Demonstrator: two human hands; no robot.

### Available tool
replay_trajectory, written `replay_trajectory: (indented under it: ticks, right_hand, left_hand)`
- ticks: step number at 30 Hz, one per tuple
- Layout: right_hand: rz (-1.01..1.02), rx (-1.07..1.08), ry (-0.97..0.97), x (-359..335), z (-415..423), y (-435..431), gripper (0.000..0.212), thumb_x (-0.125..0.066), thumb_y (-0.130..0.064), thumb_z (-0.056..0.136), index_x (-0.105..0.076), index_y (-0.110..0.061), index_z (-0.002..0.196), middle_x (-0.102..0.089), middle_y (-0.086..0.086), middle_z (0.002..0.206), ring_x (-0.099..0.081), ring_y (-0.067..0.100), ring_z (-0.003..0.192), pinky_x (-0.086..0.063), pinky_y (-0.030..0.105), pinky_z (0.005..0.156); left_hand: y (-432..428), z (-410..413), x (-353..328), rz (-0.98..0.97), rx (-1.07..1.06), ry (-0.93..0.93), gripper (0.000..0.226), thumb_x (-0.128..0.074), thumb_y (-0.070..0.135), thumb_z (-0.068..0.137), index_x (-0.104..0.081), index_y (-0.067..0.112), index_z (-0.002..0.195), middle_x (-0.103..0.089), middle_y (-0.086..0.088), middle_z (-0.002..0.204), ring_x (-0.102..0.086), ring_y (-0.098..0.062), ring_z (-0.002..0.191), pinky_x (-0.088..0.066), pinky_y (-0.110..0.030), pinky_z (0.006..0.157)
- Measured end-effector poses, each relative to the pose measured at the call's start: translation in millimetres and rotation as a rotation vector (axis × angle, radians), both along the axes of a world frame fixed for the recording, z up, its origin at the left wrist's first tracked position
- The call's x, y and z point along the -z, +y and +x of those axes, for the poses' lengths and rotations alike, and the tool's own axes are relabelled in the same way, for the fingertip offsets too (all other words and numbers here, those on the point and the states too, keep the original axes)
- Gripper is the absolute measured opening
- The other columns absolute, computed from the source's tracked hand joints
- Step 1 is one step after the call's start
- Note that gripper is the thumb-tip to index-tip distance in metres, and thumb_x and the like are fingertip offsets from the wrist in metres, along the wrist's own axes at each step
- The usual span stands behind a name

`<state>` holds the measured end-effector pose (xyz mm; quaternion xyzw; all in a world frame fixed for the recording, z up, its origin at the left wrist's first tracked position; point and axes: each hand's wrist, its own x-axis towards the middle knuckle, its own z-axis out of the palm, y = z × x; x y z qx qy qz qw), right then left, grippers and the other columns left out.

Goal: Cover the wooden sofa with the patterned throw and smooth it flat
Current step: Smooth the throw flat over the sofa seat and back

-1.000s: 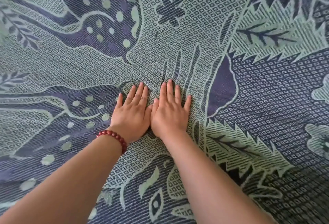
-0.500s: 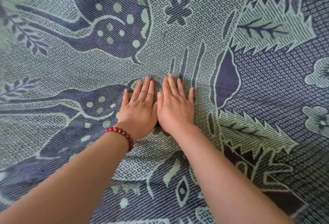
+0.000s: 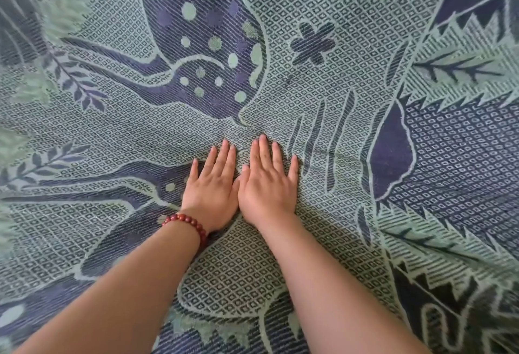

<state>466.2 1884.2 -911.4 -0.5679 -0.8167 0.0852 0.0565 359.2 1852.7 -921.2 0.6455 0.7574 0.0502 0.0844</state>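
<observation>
Left hand (image 3: 213,188) and right hand (image 3: 266,188) stay flat, fingers straight, side by side on patterned throw (image 3: 238,269); shifted only slightly. Faint crease (image 3: 345,154) beside right hand: smoothing likely unfinished.

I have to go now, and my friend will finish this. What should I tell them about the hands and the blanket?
Left hand: open, flat on the patterned throw, with a red bead bracelet on its wrist.
Right hand: open, flat on the throw, its thumb side touching the left hand.
Throw: spread out and filling the whole view. No part of the wooden sofa shows.
Done: the throw is laid out.
Left: a faint crease seems to run right from the fingertips. Probably sweep both hands outward, then check the edges, which are out of view.
</observation>
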Motion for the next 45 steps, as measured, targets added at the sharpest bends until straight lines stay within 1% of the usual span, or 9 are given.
replay_trajectory:
  ticks: [9, 14, 18, 21, 24, 32, 36, 41, 45]
  right_hand:
    - [-0.007, 0.004, -0.037, -14.8, -0.3, -16.5, 0.056, -0.005, -0.036, 0.102, 0.007, -0.015, 0.152, 0.014, 0.0, 0.16, 0.015, 0.02, 0.147, 0.013, 0.052, 0.115]
    - [-0.051, -0.041, 0.003, -24.5, -22.8, -41.3, 0.055, -0.01, -0.033, 0.103, 0.001, -0.014, 0.153, 0.009, 0.0, 0.161, 0.011, 0.02, 0.148, 0.013, 0.05, 0.114]
    - [-0.065, -0.051, 0.048, -25.9, -58.0, -45.1, 0.054, -0.011, -0.032, 0.103, -0.001, -0.014, 0.153, 0.007, 0.0, 0.162, 0.009, 0.02, 0.148, 0.01, 0.051, 0.116]
    - [-0.077, -0.034, 0.011, -24.0, -79.6, -39.6, 0.054, -0.01, -0.032, 0.103, -0.001, -0.014, 0.153, 0.008, 0.0, 0.161, 0.01, 0.019, 0.148, 0.011, 0.054, 0.114]
    - [-0.089, 0.04, -0.019, -16.3, -96.6, -28.0, 0.054, -0.008, -0.034, 0.103, -0.001, -0.015, 0.153, 0.01, -0.001, 0.161, 0.01, 0.017, 0.148, 0.014, 0.056, 0.112]
    - [0.013, 0.131, -0.024, 11.1, -108.0, -10.8, 0.056, -0.006, -0.039, 0.102, 0.005, -0.019, 0.153, 0.013, -0.005, 0.16, 0.012, 0.013, 0.147, 0.022, 0.05, 0.109]
    - [0.009, 0.141, -0.04, 8.3, -107.6, -13.8, 0.055, -0.006, -0.038, 0.102, 0.005, -0.021, 0.153, 0.013, -0.006, 0.16, 0.013, 0.011, 0.147, 0.02, 0.05, 0.111]
    - [0.024, 0.182, -0.064, -3.9, -112.1, -27.9, 0.054, -0.009, -0.036, 0.102, -0.002, -0.019, 0.153, 0.006, -0.004, 0.162, 0.007, 0.014, 0.148, 0.015, 0.053, 0.114]
    - [0.018, 0.149, 0.003, -10.7, -123.5, -46.3, 0.053, -0.011, -0.033, 0.103, -0.004, -0.016, 0.153, 0.004, -0.001, 0.162, 0.005, 0.017, 0.148, 0.011, 0.05, 0.115]
  left_hand:
    - [-21.1, 2.8, -14.1, -0.002, 0.009, -0.018, 0.061, -0.002, 0.049, 0.096, 0.016, 0.024, 0.149, 0.021, 0.01, 0.156, 0.019, -0.007, 0.142, 0.011, -0.038, 0.116]
    - [-50.9, -19.0, -24.7, -0.039, -0.03, -0.038, 0.062, -0.004, 0.05, 0.097, 0.01, 0.021, 0.151, 0.017, 0.01, 0.157, 0.014, -0.007, 0.144, 0.011, -0.038, 0.115]
    - [-52.6, -59.4, -30.6, -0.043, 0.022, 0.053, 0.061, -0.006, 0.045, 0.098, 0.011, 0.018, 0.15, 0.018, 0.006, 0.157, 0.015, -0.01, 0.144, 0.009, -0.041, 0.116]
    - [-43.9, -82.4, -28.7, -0.043, 0.046, 0.108, 0.061, -0.005, 0.046, 0.098, 0.01, 0.018, 0.15, 0.018, 0.006, 0.157, 0.015, -0.01, 0.144, 0.007, -0.042, 0.117]
    - [-27.4, -98.7, -21.0, -0.036, 0.072, 0.11, 0.062, -0.005, 0.047, 0.098, 0.01, 0.019, 0.151, 0.017, 0.006, 0.157, 0.015, -0.01, 0.144, 0.01, -0.041, 0.115]
    - [-2.9, -110.8, 2.9, 0.015, 0.131, 0.051, 0.061, -0.005, 0.046, 0.098, 0.015, 0.02, 0.149, 0.023, 0.007, 0.156, 0.022, -0.01, 0.142, 0.017, -0.038, 0.11]
    - [-4.3, -111.5, 0.5, 0.006, 0.159, 0.045, 0.062, -0.004, 0.045, 0.097, 0.016, 0.017, 0.149, 0.024, 0.004, 0.156, 0.022, -0.013, 0.143, 0.016, -0.041, 0.112]
    - [-12.5, -114.3, -13.8, -0.061, 0.206, 0.044, 0.062, -0.004, 0.044, 0.098, 0.017, 0.015, 0.148, 0.025, 0.002, 0.156, 0.022, -0.014, 0.142, 0.015, -0.043, 0.113]
    - [-29.8, -123.0, -21.9, -0.021, 0.206, 0.1, 0.06, 0.0, 0.043, 0.097, 0.019, 0.016, 0.147, 0.027, 0.003, 0.155, 0.025, -0.013, 0.141, 0.015, -0.042, 0.113]
